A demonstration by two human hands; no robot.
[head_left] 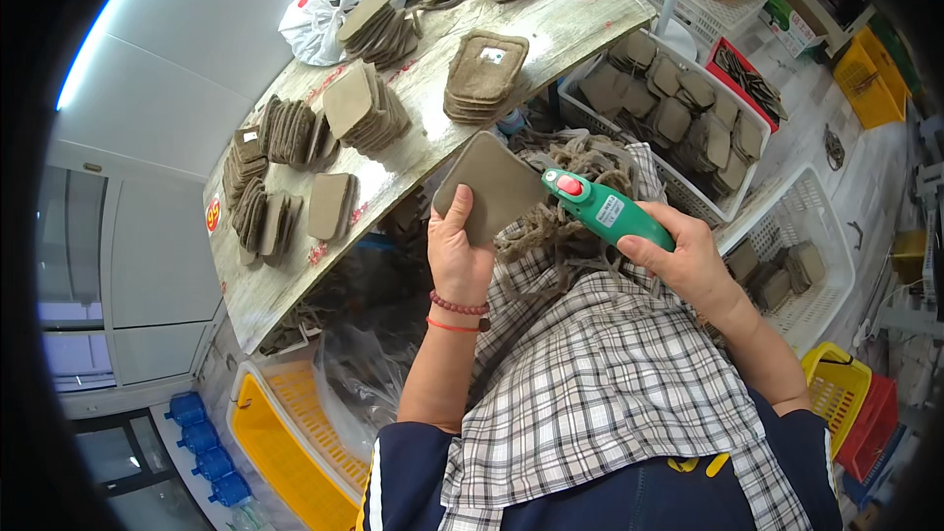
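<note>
Beyond the fingers of the left hand [460, 256], the table [570, 29] bears stacks [362, 110] of similar pads, seemingly grouped for easy reach. The left thumb presses one brown pad [492, 182] against fingers hidden behind it, apparently leaving its right edge exposed. It looks flat, smooth-faced, round-cornered. The right hand's [688, 261] fingers wrap a green tool [605, 208]; contact with the pad is unclear. Its red button [568, 185] sits ahead of them.

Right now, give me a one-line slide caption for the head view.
Left hand holds a brown pad, right hand a green handheld tool, by a table bearing stacked pads.
</note>
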